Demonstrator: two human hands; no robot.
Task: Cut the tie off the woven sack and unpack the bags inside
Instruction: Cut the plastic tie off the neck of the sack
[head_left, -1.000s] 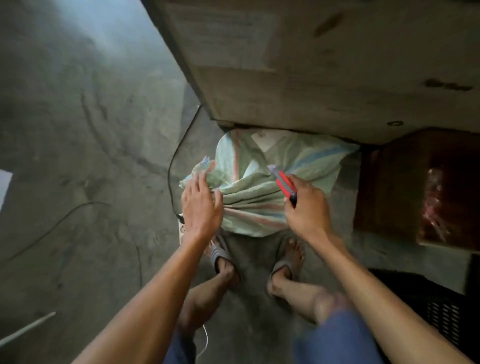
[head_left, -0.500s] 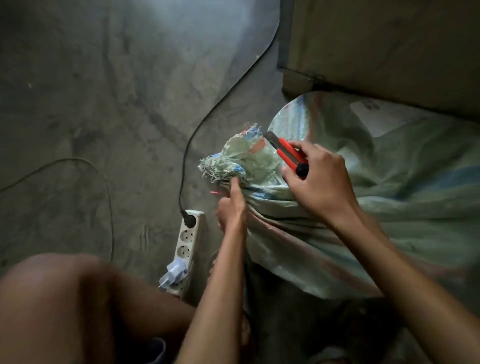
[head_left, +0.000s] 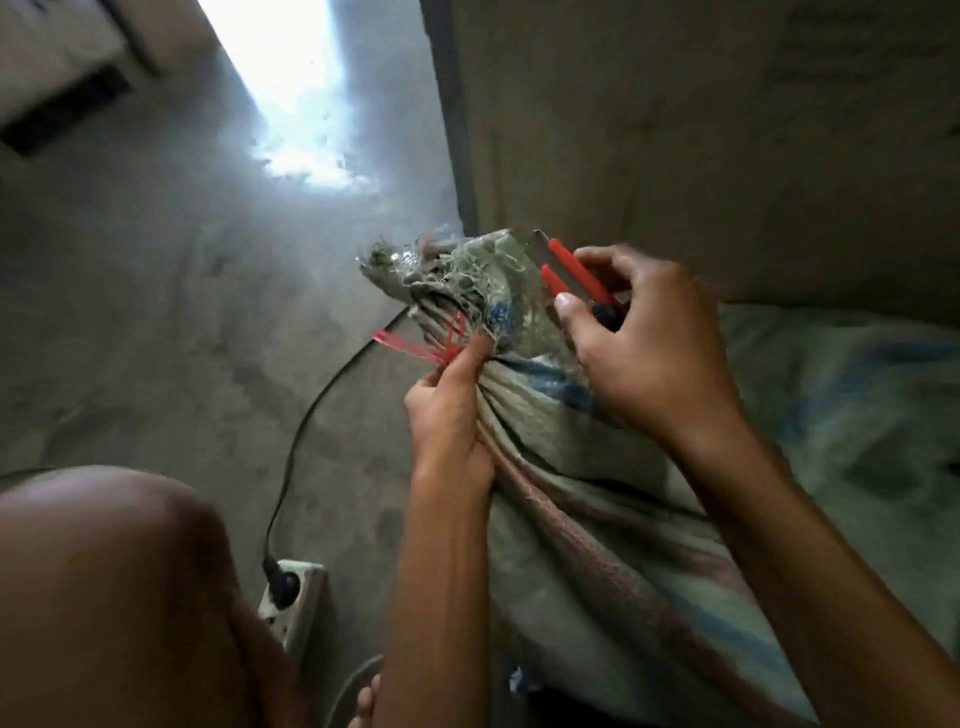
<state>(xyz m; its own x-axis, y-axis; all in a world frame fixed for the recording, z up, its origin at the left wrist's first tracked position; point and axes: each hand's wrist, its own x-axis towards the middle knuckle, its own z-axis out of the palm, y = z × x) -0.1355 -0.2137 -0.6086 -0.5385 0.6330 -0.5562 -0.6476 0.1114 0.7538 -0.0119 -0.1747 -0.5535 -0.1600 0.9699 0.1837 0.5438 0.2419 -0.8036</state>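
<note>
The gathered neck of the woven sack (head_left: 524, 384) is pinched by the left hand (head_left: 449, 415), beside the red tie (head_left: 441, 343). A red utility knife (head_left: 569, 275) is clasped in the right hand (head_left: 649, 353), against the frayed mouth. A power strip (head_left: 296, 597) is seen on the concrete floor (head_left: 156, 312).

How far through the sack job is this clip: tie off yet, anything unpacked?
Done: the right hand has the red utility knife out, blade showing. In hand: the left hand grips the neck of the woven sack at the red tie, which is still wrapped around it; the blade is up beside the frayed top, not on the tie. Left: cutting, opening, unpacking; no inner bags show.
</note>
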